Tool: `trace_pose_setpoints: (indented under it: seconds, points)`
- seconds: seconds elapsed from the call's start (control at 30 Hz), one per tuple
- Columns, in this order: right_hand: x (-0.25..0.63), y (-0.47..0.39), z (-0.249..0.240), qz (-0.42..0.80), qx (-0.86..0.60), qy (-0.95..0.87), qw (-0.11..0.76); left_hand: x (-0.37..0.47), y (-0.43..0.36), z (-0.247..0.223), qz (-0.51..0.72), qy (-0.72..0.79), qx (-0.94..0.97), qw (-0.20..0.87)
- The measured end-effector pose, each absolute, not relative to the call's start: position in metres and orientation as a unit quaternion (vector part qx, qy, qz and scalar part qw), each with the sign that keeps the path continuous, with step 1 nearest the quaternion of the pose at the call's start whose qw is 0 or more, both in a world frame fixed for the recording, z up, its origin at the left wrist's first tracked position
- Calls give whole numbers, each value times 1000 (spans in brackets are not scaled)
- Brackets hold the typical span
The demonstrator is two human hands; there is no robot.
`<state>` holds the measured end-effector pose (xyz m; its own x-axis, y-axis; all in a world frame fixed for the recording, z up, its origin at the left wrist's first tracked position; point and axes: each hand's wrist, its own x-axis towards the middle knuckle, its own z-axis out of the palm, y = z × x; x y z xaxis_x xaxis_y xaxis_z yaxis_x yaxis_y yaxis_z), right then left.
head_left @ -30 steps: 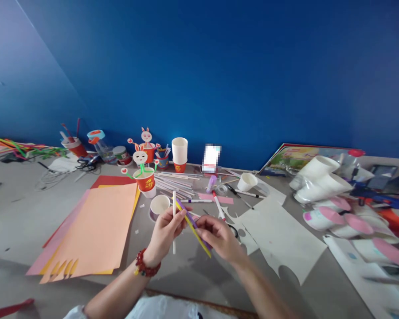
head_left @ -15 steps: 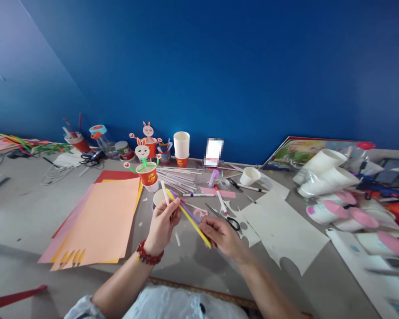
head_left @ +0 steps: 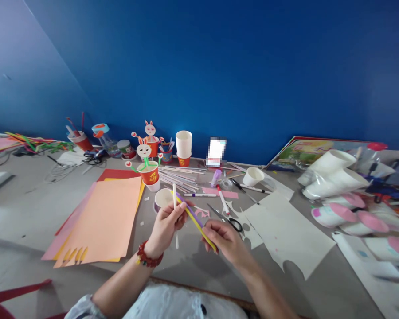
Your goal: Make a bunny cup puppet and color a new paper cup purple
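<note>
In my left hand, the fingers pinch a white stick that stands nearly upright, together with the upper part of a yellow pipe cleaner and a purple pipe cleaner. The two coloured lengths lie side by side and slant down to the right. My right hand is closed around their lower end, with the yellow tip showing below the fingers. Just behind my left hand stands a white paper cup, partly covered by it. Black-handled scissors lie beyond my right hand.
Stacked coloured paper lies on the left. Rabbit figures in red cups stand behind, near a spread of thin sticks. Cut white paper is on the right, beside bagged white cups. Markers lie mid-table.
My right hand has slid slightly down along the pipe cleaners, and the yellow and purple lengths now lie closer together. The white stick is more upright. The whole view has shifted a little.
</note>
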<state>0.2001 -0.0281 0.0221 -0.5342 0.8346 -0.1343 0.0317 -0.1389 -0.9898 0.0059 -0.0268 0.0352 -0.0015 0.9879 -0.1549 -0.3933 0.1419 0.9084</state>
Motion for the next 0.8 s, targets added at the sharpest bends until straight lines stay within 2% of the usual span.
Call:
trace_pose_setpoints:
  seconds: [0.8]
  points:
    - [190, -30, 15, 674, -374, -554, 315, 12, -27, 30, 555, 438, 349, 615]
